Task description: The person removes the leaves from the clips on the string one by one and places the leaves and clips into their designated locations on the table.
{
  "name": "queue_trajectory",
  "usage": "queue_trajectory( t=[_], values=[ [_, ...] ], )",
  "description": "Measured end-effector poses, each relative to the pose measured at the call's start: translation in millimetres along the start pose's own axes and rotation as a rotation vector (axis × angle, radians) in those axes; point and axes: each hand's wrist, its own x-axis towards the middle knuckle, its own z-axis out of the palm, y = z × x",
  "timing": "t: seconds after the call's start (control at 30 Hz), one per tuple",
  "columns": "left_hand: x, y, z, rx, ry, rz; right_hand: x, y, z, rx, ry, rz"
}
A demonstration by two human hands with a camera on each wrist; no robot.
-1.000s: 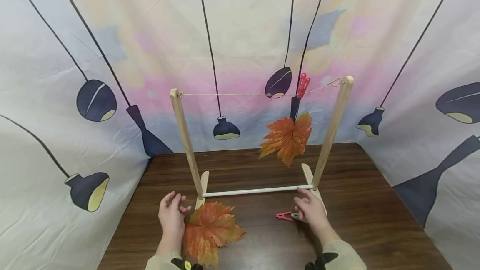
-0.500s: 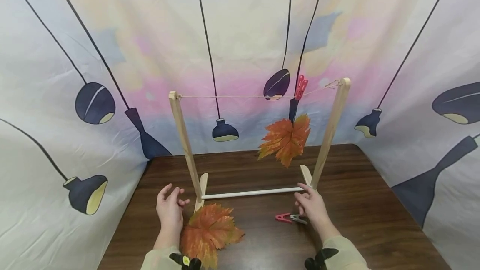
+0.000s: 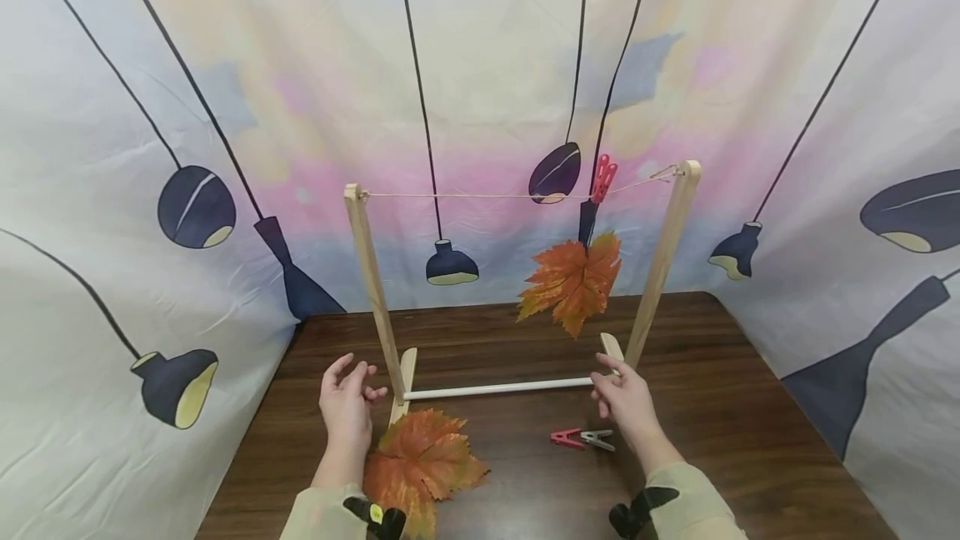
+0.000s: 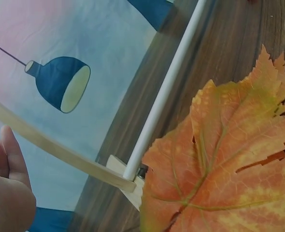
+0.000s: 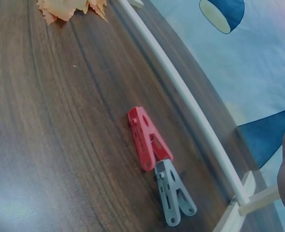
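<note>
My left hand [image 3: 345, 411] is raised beside the left post of a wooden drying rack [image 3: 372, 290], fingers loosely bent and holding nothing. Near the foot of the right post, my right hand [image 3: 628, 407] overlaps the end of the rack's white crossbar [image 3: 495, 388] in the head view, also holding nothing. An orange artificial maple leaf [image 3: 423, 461] lies on the table just right of my left wrist. Left of my right hand, a red clothespin [image 5: 147, 138] and a grey clothespin [image 5: 173, 192] lie end to end.
A second orange leaf [image 3: 573, 282] hangs from the rack's string [image 3: 450, 195] by a red clothespin [image 3: 603, 179], toward the right post. The dark wooden table [image 3: 525, 498] meets a cloth backdrop [image 3: 495, 90] printed with lamps on its far side.
Both hands have moved slightly forward, away from the body. The right hand has come off the grey clothespin in the head view, so that pin now shows fully. Leaves and clothespins stay put.
</note>
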Motion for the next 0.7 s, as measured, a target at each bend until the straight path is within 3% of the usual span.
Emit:
queue_trajectory(
  t=[0.33, 0.4, 0.7],
  values=[
    [-1.7, 5.7, 10.7, 0.063, -0.062, -0.004, -3.0, -16.3, -3.0, 0.036, -0.009, -0.005],
    [-1.6, 6.3, 13.4, 0.055, -0.075, 0.004, 0.7, -11.5, -4.9, 0.033, -0.001, -0.028],
    [-2.3, 10.9, 25.1, 0.062, -0.118, 0.028, 6.2, -29.6, 1.9, 0.035, -0.013, -0.099]
  ],
)
